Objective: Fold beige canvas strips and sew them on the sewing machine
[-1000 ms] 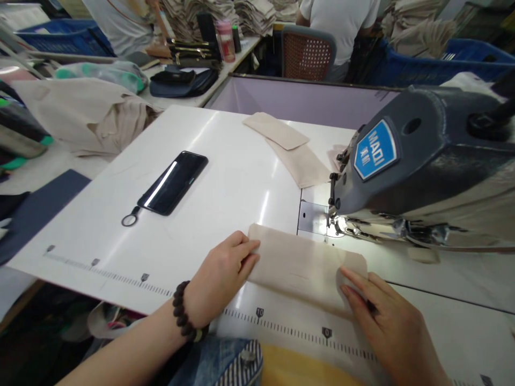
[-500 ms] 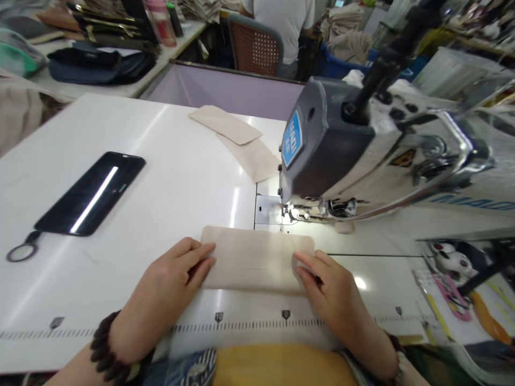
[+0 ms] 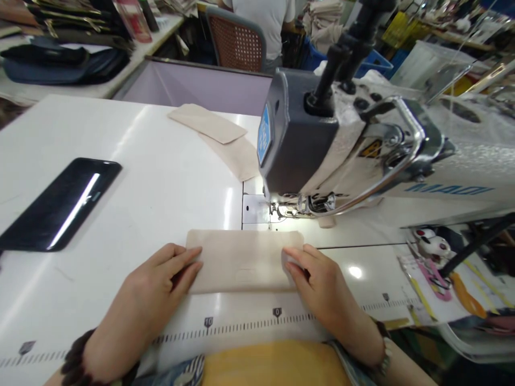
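Note:
A folded beige fabric piece (image 3: pixel 241 260) lies flat on the white sewing table (image 3: pixel 161 177), just in front of the needle plate (image 3: pixel 253 209). My left hand (image 3: pixel 155 292) presses its fingers flat on the fabric's left end. My right hand (image 3: pixel 322 287) presses its right end, fingers stretched out. The grey sewing machine head (image 3: pixel 300 145) with a blue label stands right behind the fabric.
Two more beige fabric pieces (image 3: pixel 221 134) lie at the table's back. A black phone (image 3: pixel 60 203) rests at the left. A ruler scale (image 3: pixel 241 324) runs along the front edge. A person in white (image 3: pixel 263 16) sits on a chair ahead. Scissors and tools (image 3: pixel 438 268) lie at the right.
The view has swung right and down, so the machine now fills the centre. Both hands stay on the fabric's ends, which sits a little closer to the needle plate.

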`<state>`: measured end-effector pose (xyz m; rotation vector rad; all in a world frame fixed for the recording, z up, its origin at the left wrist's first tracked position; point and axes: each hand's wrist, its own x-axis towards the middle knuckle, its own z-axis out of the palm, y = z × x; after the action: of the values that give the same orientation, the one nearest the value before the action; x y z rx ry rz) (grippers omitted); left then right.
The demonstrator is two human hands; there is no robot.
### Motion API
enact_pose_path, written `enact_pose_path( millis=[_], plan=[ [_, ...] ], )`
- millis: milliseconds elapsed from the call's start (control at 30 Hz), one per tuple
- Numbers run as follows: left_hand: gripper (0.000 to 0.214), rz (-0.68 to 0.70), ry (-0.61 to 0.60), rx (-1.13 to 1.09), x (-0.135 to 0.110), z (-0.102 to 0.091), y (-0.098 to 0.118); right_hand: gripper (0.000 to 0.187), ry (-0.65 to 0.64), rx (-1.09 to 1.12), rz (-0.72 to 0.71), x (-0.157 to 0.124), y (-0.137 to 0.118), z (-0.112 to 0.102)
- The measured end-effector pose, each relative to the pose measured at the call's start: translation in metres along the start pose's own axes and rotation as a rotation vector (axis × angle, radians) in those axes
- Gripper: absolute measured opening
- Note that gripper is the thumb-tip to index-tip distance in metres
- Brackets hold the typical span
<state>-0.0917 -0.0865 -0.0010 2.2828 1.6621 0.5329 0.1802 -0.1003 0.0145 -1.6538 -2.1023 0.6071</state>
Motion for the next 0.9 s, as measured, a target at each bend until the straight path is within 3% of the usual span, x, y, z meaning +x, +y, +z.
enact_pose_path(
  millis=[267, 367, 433, 500, 567, 633, 700, 767, 900],
  plan=[
    [0.035, -0.018, -0.063, 0.097, -0.001, -0.001, 0.001, 0.034, 0.012, -0.38, 0.126, -0.001, 0.003, -0.004],
    [0.036, 0.084, -0.02, 0.187, 0.004, -0.005, 0.002, 0.033, 0.026, -0.464, 0.095, 0.0, 0.002, -0.006],
    [0.035, 0.265, -0.037, 0.192, 0.009, -0.008, 0.003, 0.026, 0.075, -0.488, -0.009, 0.004, 0.001, -0.007],
    [0.036, 0.453, -0.128, 0.152, 0.016, -0.01, 0.007, 0.022, 0.111, -0.477, -0.219, 0.009, 0.0, -0.007],
    [0.039, 0.548, -0.21, 0.136, 0.024, -0.01, 0.016, 0.028, 0.058, -0.413, -0.448, 0.014, -0.003, -0.006],
    [0.037, 0.509, -0.241, 0.176, 0.029, -0.009, 0.029, 0.032, -0.042, -0.334, -0.555, 0.018, -0.006, -0.002],
    [0.029, 0.404, -0.259, 0.247, 0.032, -0.004, 0.044, 0.027, -0.105, -0.29, -0.526, 0.02, -0.008, 0.004],
    [0.046, 0.333, -0.235, 0.305, 0.032, 0.005, 0.055, 0.023, -0.098, -0.291, -0.477, 0.019, -0.01, 0.011],
    [0.068, 0.288, -0.162, 0.279, 0.027, 0.022, 0.06, 0.038, -0.006, -0.341, -0.478, 0.014, -0.006, 0.026]
  ],
)
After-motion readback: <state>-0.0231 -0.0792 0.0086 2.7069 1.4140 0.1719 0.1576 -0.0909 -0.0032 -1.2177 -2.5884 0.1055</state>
